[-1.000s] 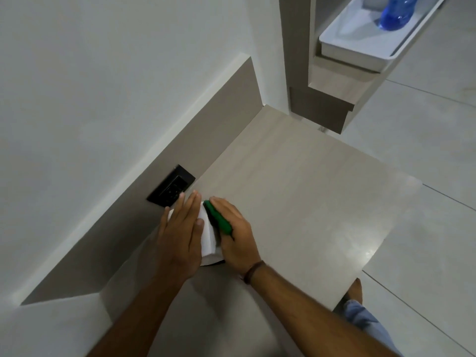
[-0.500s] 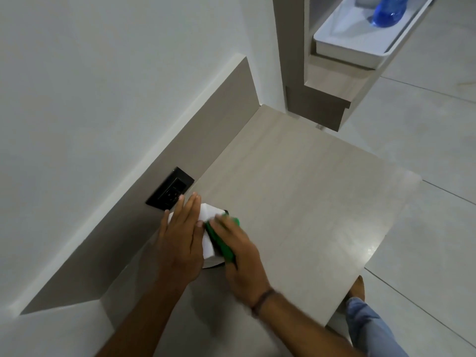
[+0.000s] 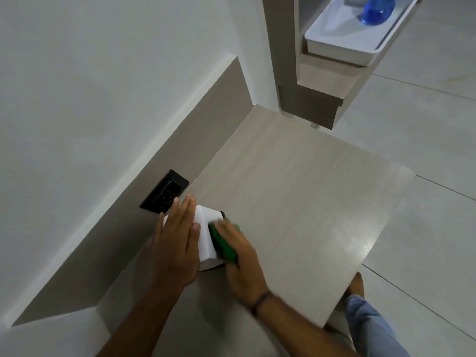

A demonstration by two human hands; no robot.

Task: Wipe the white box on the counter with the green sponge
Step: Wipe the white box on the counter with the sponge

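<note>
A small white box (image 3: 207, 233) stands on the pale wood counter (image 3: 296, 197), close to the back panel. My left hand (image 3: 177, 243) lies flat over the box's left side and top, holding it still. My right hand (image 3: 239, 256) grips a green sponge (image 3: 223, 244) and presses it against the box's right face. The hand is blurred by motion. Much of the sponge is hidden under my fingers, and the box's left part is covered by my left hand.
A black wall socket (image 3: 164, 191) sits in the back panel just beyond my left fingertips. Up at the right, a white tray (image 3: 342, 45) holding a blue bottle (image 3: 377, 9) rests on a shelf. Tiled floor lies past the counter's right edge, where my leg (image 3: 368, 323) shows.
My right hand has slid the sponge back along the box's right side toward me, exposing more of the box's far corner. The left hand has stayed on the box.
</note>
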